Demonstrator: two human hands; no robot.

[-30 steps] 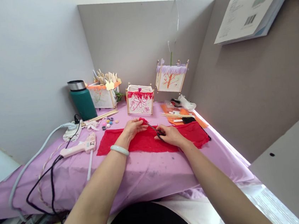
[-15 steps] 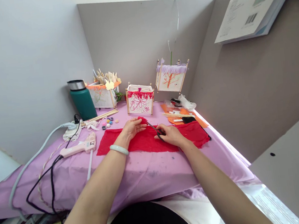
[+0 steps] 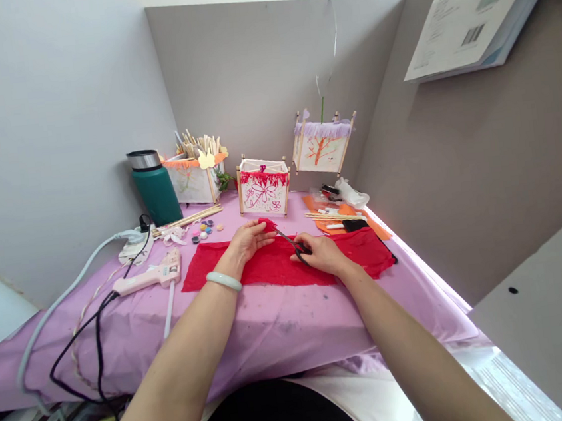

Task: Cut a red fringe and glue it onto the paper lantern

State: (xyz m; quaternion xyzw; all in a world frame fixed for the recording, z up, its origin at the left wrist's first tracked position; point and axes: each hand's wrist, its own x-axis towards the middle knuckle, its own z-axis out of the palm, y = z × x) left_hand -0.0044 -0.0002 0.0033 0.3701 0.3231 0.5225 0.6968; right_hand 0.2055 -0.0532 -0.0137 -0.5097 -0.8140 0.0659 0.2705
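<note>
My left hand (image 3: 247, 242), with a pale bangle at its wrist, pinches a small piece of fringed red paper (image 3: 268, 224). In my right hand (image 3: 320, 253) are dark-handled scissors (image 3: 299, 245), their blades pointing up and left to the edge of the fringed piece. Beneath both hands a long red sheet (image 3: 207, 268) lies flat across the purple tablecloth (image 3: 283, 324). Behind the hands stands a small white box lantern (image 3: 264, 195) with a red fringe and a drawn flower.
At the left are a pink glue gun (image 3: 152, 276) with cords, a green bottle (image 3: 156, 190) and a box of sticks (image 3: 195, 179). Another lantern (image 3: 322, 149) hangs at the back. Orange sheets (image 3: 320, 225), sticks and a plastic bag (image 3: 352, 193) lie right.
</note>
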